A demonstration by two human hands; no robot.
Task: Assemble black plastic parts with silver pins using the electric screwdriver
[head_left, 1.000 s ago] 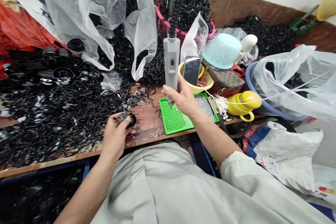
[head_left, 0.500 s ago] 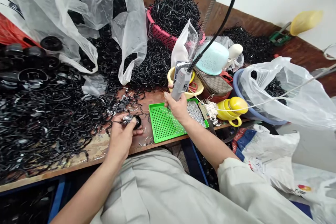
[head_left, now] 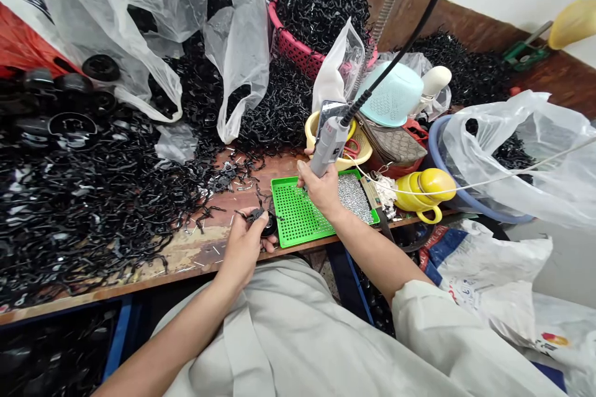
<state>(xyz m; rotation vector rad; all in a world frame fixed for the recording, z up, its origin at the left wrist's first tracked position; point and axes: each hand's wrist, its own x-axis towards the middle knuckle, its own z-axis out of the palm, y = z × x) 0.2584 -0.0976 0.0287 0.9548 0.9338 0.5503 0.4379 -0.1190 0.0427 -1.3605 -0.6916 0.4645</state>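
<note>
My right hand (head_left: 321, 189) grips a grey electric screwdriver (head_left: 326, 146), tilted, with its tip down over the green perforated tray (head_left: 302, 223). A black cable and a coiled cord rise from the tool toward the upper right. My left hand (head_left: 246, 245) holds a small black plastic part (head_left: 257, 217) at the tray's left edge, near the table's front. A heap of small silver screws (head_left: 350, 189) lies on the right side of the tray.
Piles of black plastic parts (head_left: 93, 198) cover the left of the wooden table (head_left: 195, 248). Clear plastic bags (head_left: 153, 31), a pink basket (head_left: 298, 53), a yellow bowl with a phone (head_left: 358, 149), a yellow mug (head_left: 426, 189) and a blue tub (head_left: 447, 189) crowd the back and right.
The screwdriver went from upright to tilted and lowered onto the green tray. My left hand shifted right with the black part, up to the tray's left edge.
</note>
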